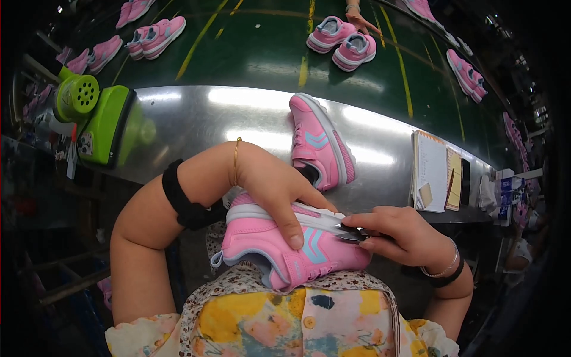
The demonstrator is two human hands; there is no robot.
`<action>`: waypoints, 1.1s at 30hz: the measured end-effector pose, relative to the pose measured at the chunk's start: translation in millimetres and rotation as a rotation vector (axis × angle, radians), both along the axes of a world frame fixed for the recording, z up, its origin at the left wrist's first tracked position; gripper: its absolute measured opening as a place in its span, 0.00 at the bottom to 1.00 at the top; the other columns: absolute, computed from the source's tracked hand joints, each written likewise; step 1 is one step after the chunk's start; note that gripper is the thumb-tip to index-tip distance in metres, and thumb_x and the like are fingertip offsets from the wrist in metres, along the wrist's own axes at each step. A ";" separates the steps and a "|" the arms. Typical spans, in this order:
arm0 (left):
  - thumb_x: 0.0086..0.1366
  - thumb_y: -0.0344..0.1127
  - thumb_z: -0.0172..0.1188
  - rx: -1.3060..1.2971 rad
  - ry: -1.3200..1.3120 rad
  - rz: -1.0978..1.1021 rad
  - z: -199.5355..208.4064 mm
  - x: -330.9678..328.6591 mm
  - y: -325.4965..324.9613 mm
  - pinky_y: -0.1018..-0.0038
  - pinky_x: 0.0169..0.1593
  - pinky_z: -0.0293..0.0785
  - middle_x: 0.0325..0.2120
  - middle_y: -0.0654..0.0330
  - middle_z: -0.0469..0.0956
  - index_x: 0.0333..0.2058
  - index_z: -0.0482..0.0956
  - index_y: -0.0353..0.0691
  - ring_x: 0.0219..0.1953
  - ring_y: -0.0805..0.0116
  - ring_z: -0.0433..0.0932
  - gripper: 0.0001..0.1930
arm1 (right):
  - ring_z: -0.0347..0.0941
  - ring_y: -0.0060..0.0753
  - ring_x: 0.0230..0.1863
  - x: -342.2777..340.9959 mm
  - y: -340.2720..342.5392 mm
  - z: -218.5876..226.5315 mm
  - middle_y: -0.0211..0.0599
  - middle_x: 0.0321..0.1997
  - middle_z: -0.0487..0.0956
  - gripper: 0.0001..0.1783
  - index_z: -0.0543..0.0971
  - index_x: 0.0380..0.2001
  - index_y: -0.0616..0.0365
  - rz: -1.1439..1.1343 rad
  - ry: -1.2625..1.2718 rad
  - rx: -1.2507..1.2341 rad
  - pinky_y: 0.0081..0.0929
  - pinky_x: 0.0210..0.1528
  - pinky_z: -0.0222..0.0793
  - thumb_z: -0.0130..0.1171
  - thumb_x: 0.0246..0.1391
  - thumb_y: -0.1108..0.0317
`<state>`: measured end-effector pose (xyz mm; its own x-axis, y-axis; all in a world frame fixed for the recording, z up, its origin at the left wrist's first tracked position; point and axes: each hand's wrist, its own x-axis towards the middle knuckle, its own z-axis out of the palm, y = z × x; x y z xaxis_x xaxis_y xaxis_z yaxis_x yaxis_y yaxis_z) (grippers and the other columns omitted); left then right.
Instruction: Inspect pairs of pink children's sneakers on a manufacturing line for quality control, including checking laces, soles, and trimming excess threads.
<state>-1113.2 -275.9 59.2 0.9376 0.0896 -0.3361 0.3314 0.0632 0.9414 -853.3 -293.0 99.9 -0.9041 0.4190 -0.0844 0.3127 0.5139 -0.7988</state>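
A pink sneaker (248, 232) with light blue stripes and a white sole lies on its side against my body, sole edge upward. My left hand (279, 190) grips it across the sole, thumb on the pink upper. In my right hand (398, 235) is a small metal tool like thread snips (351, 234). Its pointed blades lie against the seam of upper and sole near the toe. Just beyond my hands, a matching pink sneaker (318, 143) rests on the metal table (220, 113), toe pointing away.
A bright green machine (107, 125) stands at the left of the table. At the right lie an open notebook (429, 169) and a pen (451, 181). Behind runs a green belt (250, 53) with pink sneaker pairs; another person's hand (358, 21) touches one pair (354, 50).
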 end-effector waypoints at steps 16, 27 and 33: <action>0.49 0.53 0.67 0.011 -0.015 0.005 -1.2 -5.3 0.1 0.73 0.54 0.62 0.49 0.44 0.70 0.60 0.56 0.35 0.52 0.58 0.70 0.45 | 0.69 0.34 0.20 -7.6 0.1 11.0 0.31 0.21 0.68 0.20 0.74 0.46 0.49 0.050 -0.123 0.225 0.28 0.21 0.65 0.60 0.46 0.67; 0.49 0.53 0.67 -0.022 -0.054 0.018 -9.3 -9.4 -2.8 0.72 0.55 0.62 0.50 0.45 0.70 0.61 0.56 0.37 0.53 0.59 0.69 0.46 | 0.66 0.33 0.17 -15.1 -4.5 10.2 0.31 0.20 0.66 0.26 0.75 0.48 0.43 0.099 -0.191 0.284 0.27 0.20 0.63 0.63 0.42 0.71; 0.49 0.52 0.66 0.021 -0.031 0.004 -4.1 -9.1 -2.3 0.72 0.55 0.62 0.50 0.46 0.70 0.61 0.55 0.38 0.53 0.59 0.69 0.45 | 0.66 0.33 0.16 -13.9 -0.9 6.6 0.31 0.21 0.64 0.28 0.75 0.49 0.37 0.173 -0.174 0.318 0.27 0.18 0.62 0.62 0.40 0.71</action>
